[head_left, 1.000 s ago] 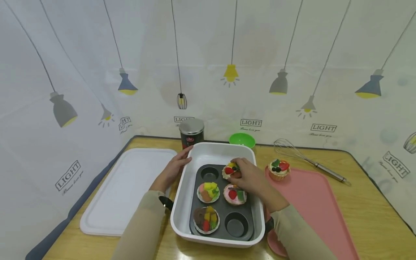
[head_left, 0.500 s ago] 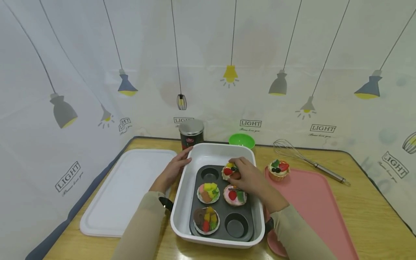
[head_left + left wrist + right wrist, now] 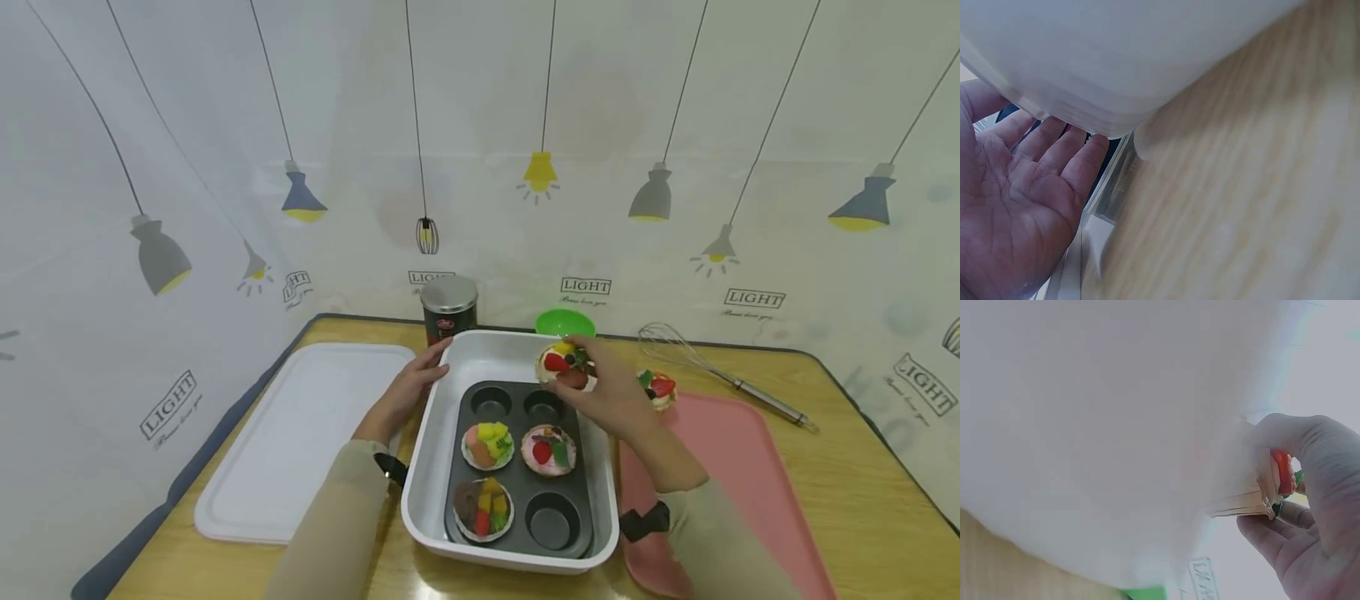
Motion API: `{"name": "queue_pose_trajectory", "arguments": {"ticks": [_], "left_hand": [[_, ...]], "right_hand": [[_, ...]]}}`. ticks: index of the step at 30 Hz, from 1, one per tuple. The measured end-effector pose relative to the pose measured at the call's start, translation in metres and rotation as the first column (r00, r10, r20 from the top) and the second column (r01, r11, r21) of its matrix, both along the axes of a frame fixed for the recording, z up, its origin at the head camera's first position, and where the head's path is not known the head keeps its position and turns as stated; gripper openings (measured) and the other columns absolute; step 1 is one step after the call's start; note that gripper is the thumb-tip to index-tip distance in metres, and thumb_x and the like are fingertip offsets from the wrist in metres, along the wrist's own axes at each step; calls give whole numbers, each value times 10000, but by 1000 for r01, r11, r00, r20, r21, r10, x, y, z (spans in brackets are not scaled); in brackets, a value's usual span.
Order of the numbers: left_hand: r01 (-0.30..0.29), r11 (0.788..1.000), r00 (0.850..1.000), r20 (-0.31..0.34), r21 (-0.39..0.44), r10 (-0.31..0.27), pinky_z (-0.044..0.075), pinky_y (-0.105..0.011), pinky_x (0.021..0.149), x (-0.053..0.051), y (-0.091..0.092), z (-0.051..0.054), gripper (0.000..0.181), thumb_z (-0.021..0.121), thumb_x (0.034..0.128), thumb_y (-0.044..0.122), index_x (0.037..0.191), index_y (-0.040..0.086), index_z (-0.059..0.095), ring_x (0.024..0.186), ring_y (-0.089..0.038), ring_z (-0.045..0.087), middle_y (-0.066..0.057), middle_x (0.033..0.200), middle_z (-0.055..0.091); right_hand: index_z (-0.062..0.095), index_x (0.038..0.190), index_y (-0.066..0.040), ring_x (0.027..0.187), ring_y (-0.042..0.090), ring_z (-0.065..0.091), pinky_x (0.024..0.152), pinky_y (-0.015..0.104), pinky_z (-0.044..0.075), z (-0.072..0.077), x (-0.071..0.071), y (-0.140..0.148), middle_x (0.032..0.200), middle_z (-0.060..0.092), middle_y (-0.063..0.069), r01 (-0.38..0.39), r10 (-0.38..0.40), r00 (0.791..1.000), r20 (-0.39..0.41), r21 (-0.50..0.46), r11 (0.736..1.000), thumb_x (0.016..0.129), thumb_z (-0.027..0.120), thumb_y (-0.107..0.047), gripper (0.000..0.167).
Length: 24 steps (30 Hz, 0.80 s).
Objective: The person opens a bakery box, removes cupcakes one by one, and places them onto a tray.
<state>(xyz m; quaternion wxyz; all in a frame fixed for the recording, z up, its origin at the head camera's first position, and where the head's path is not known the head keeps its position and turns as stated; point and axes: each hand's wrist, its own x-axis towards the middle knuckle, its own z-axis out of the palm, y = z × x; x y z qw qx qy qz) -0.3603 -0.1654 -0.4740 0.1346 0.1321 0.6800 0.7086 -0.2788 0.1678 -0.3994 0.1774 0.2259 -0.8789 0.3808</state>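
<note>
My right hand [image 3: 618, 392] pinches a fruit-topped tart [image 3: 557, 363] above the muffin pan's upper right cup, near the white container's back right; the right wrist view shows the tart [image 3: 1284, 478] between thumb and fingers. My left hand [image 3: 405, 392] holds the container's left rim [image 3: 427, 425], thumb over it and fingers against the outside, seen also in the left wrist view as a hand [image 3: 1029, 194] at the container wall [image 3: 1104, 56]. Inside the container, the dark pan [image 3: 517, 521] bears two tarts in its left column and a pink tart [image 3: 549, 451] in its middle right cup.
A white tray [image 3: 300, 442] lies left; a pink tray [image 3: 727, 475] lies right, with another tart [image 3: 660, 389] near its back left corner. Behind stand a dark tin [image 3: 450, 310] and a green bowl [image 3: 566, 322]; a whisk [image 3: 772, 403] lies back right.
My right hand has lifted the tart out of the upper right cup, moving slightly back and right. The left hand stays at the container's rim.
</note>
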Motion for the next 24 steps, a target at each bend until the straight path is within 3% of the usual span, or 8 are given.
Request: {"name": "queue_pose_trajectory", "arguments": {"ticks": [2,5,9,12,16,18,19,24], "left_hand": [[2,1000,1000,2,-6,-2,478,-341,993,0,1,-1,552,462,1058,173,1589,182,313,1345,-271,461,-51,1622,317],[2,1000,1000,14,-16,-2,479,-348,997,2,3,-1,551,467,1056,178,1587,189,319,1346,-277,463,-47,1617,327],[4,1000,1000,6,-27,-4,457,-383,1031,2,4,1,552,471,1054,185,1585,199,322,1358,-287,456,-49,1614,334],[2,999,1000,-4,-37,-2,434,-409,1059,2,4,2,553,469,1055,198,1587,203,318,1369,-287,446,-54,1614,333],[-3,999,1000,1,-48,3,422,-418,1071,0,1,2,552,470,1053,203,1585,206,323,1376,-286,438,-48,1613,336],[-2,999,1000,0,-49,2,425,-407,1067,0,1,2,553,471,1052,199,1585,204,324,1380,-290,434,-49,1614,335],[-1,999,1000,1,-49,1,415,-417,1076,-1,0,2,550,472,1053,201,1584,208,326,1385,-291,428,-43,1616,331],[-6,998,1000,-10,-58,5,378,-439,1104,1,0,2,545,471,1063,212,1587,211,321,1402,-287,405,-43,1630,302]], "right_hand": [[502,1390,-49,1117,271,612,915,417,548,7,6,16,1254,595,128,13,-12,1000,18,-47,999,831,839,-174,664],[493,1402,-37,1127,253,603,922,257,523,10,17,45,1256,605,140,71,-68,997,37,-88,994,851,824,-186,660],[504,1411,-44,1085,170,583,839,83,450,5,28,91,1247,613,162,201,-199,980,21,-112,973,876,799,-212,633],[503,1413,-44,1093,185,567,784,48,425,-10,26,126,1265,599,192,331,-332,943,16,-123,935,893,779,-243,621],[479,1417,1,1115,324,549,736,51,393,-43,15,165,1288,558,239,450,-445,893,62,-112,886,910,754,-262,634],[485,1403,29,1104,374,545,735,85,380,-58,9,177,1278,550,257,456,-453,890,54,-99,885,905,755,-229,623],[491,1394,44,1075,319,567,729,80,380,-63,7,180,1262,551,259,452,-449,892,49,-97,887,903,755,-217,615],[495,1379,53,1015,229,577,702,84,392,-72,6,181,1235,553,261,442,-438,897,58,-67,895,912,738,-240,603]]}}
